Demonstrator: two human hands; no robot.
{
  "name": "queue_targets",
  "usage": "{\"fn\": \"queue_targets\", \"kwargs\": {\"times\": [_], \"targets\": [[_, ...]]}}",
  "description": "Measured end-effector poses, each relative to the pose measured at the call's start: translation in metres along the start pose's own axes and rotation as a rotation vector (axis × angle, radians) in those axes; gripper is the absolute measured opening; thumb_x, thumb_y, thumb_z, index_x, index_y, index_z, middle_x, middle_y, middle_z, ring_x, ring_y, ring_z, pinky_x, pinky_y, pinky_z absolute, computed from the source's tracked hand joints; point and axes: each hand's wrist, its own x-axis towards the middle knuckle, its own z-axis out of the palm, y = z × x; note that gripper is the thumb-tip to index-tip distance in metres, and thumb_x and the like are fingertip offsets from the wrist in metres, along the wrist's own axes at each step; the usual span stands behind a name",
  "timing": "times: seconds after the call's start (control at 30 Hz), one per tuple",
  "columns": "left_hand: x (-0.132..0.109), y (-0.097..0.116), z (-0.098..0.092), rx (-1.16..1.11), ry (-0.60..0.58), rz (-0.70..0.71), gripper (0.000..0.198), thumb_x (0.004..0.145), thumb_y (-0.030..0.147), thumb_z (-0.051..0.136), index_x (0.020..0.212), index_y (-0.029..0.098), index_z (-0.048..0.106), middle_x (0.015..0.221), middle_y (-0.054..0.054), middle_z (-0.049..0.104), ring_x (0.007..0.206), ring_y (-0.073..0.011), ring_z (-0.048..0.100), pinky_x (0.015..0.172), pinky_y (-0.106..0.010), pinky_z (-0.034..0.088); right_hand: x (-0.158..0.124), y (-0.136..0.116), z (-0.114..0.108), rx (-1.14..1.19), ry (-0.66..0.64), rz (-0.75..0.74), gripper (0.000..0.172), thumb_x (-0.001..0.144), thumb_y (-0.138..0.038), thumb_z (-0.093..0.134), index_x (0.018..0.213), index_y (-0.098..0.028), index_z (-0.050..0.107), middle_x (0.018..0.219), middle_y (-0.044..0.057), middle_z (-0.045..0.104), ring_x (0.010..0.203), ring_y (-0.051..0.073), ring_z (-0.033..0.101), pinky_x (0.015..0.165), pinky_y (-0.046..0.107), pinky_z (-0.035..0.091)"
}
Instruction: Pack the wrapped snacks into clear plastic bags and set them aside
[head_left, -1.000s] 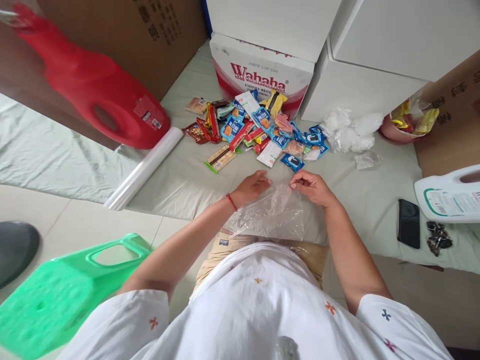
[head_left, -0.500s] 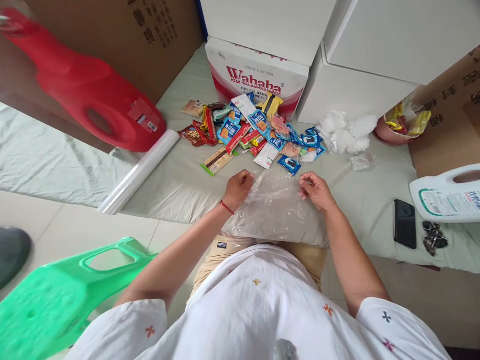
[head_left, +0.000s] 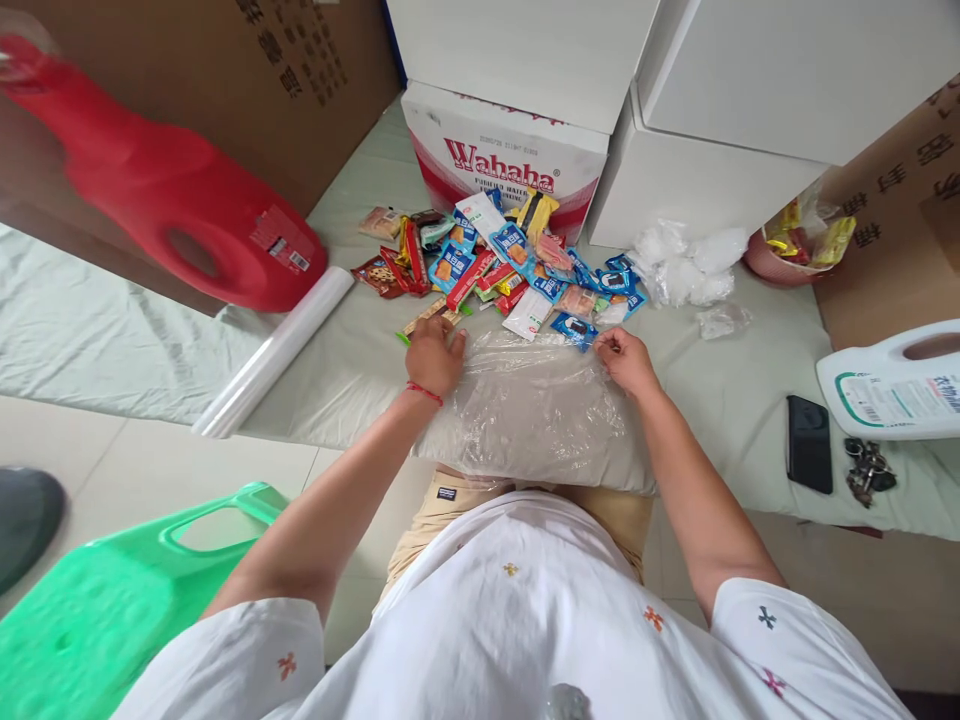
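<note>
A sheet of clear plastic wrap lies spread over the cloth in front of me, its near edge at the surface's front. My right hand pinches the sheet's far right corner, close to a blue snack packet. On the left, my left hand is off the film's corner, its thumb apart from the fingers. Those fingers reach over a long snack bar with a green-edged wrapper and partly hide it. Just beyond the film is a pile of wrapped snacks in blue, red, yellow and white.
A roll of clear film lies at left beside a big red jug. Behind the snacks stands a Wahaha carton. To the right are crumpled clear plastic, a pink bowl, a white bottle, a phone and keys.
My left hand has let go of the film and moved left to the snack bar. The film has gone from partly lifted to lying flat and wider. My right hand stays at its corner.
</note>
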Motion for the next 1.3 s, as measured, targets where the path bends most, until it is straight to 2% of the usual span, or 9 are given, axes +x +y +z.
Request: {"fn": "queue_targets", "kwargs": {"times": [0.07, 0.13, 0.27, 0.47, 0.67, 0.87, 0.97, 1.13, 1.3], "targets": [[-0.004, 0.013, -0.007, 0.063, 0.190, 0.163, 0.018, 0.098, 0.032, 0.054, 0.103, 0.018, 0.063, 0.111, -0.015, 0.064, 0.110, -0.0299, 0.058, 0.094, -0.045, 0.046, 0.011, -0.006, 0.007, -0.058, 0.028, -0.035, 0.020, 0.081, -0.040, 0.061, 0.085, -0.021, 0.065, 0.075, -0.001, 0.064, 0.068, 0.015, 0.057, 0.067, 0.028, 0.045], [-0.015, 0.030, -0.008, 0.097, 0.209, 0.409, 0.026, 0.103, 0.033, 0.045, 0.110, 0.019, 0.065, 0.113, -0.015, 0.066, 0.113, -0.0287, 0.059, 0.099, -0.046, 0.046, 0.022, -0.014, 0.015, -0.084, 0.031, -0.055, 0.020, 0.083, -0.040, 0.060, 0.086, -0.021, 0.065, 0.077, 0.000, 0.066, 0.072, 0.017, 0.059, 0.072, 0.029, 0.046], [-0.032, 0.047, 0.015, 0.210, -0.241, 0.773, 0.037, 0.105, 0.036, 0.041, 0.118, 0.020, 0.071, 0.115, -0.012, 0.074, 0.123, -0.0297, 0.061, 0.104, -0.048, 0.045, 0.032, -0.031, 0.020, -0.148, 0.063, -0.074, 0.033, 0.092, -0.048, 0.052, 0.104, -0.020, 0.066, 0.087, 0.005, 0.070, 0.080, 0.020, 0.063, 0.080, 0.033, 0.049], [-0.036, 0.016, 0.050, 0.355, -0.396, 0.554, 0.054, 0.108, 0.038, 0.027, 0.153, 0.021, 0.052, 0.164, -0.009, 0.046, 0.154, -0.0292, 0.038, 0.126, -0.058, 0.024, -0.037, -0.030, 0.002, -0.540, 0.043, 0.080, 0.073, 0.094, -0.059, 0.056, 0.150, -0.014, 0.045, 0.114, 0.017, 0.071, 0.111, 0.032, 0.062, 0.092, 0.041, 0.048], [-0.038, 0.010, 0.042, 0.352, -0.403, 0.509, 0.060, 0.109, 0.041, 0.018, 0.159, 0.020, 0.043, 0.166, -0.009, 0.042, 0.156, -0.0283, 0.035, 0.128, -0.064, 0.015, -0.124, -0.012, -0.010, -0.378, -0.110, 0.293, 0.031, 0.089, -0.044, 0.060, 0.110, -0.023, 0.068, 0.082, 0.003, 0.070, 0.071, 0.019, 0.062, 0.070, 0.031, 0.047], [-0.035, -0.006, 0.030, 0.398, -0.406, 0.522, 0.063, 0.107, 0.048, 0.021, 0.164, 0.024, 0.035, 0.170, -0.008, 0.033, 0.158, -0.0325, 0.031, 0.125, -0.073, 0.003, -0.154, -0.004, -0.047, -0.293, -0.200, 0.301, 0.033, 0.088, -0.057, 0.057, 0.088, -0.027, 0.069, 0.071, 0.001, 0.069, 0.062, 0.021, 0.063, 0.058, 0.034, 0.052], [-0.036, -0.011, 0.030, 0.415, -0.424, 0.553, 0.065, 0.107, 0.050, 0.023, 0.165, 0.024, 0.031, 0.172, -0.009, 0.028, 0.159, -0.0341, 0.028, 0.124, -0.075, 0.002, -0.120, -0.004, -0.069, -0.437, -0.131, 0.252, 0.030, 0.090, -0.054, 0.055, 0.094, -0.029, 0.072, 0.079, 0.005, 0.074, 0.072, 0.027, 0.069, 0.068, 0.043, 0.059], [-0.035, -0.008, 0.032, 0.442, -0.442, 0.561, 0.066, 0.106, 0.051, 0.024, 0.166, 0.026, 0.027, 0.173, -0.009, 0.025, 0.160, -0.0358, 0.025, 0.123, -0.076, 0.001, 0.004, -0.005, -0.075, -0.653, -0.006, 0.107, 0.046, 0.089, -0.021, 0.048, 0.130, -0.020, 0.069, 0.133, 0.016, 0.067, 0.126, 0.035, 0.060, 0.110, 0.051, 0.047], [-0.035, -0.006, 0.030, 0.462, -0.452, 0.551, 0.064, 0.106, 0.051, 0.023, 0.166, 0.027, 0.029, 0.173, -0.009, 0.025, 0.161, -0.0329, 0.024, 0.124, -0.073, 0.001, 0.092, -0.008, -0.061, -0.977, -0.229, -0.073, 0.070, 0.086, -0.013, 0.050, 0.156, -0.020, 0.047, 0.164, 0.012, 0.042, 0.141, 0.036, 0.048, 0.115, 0.048, 0.043]]}}
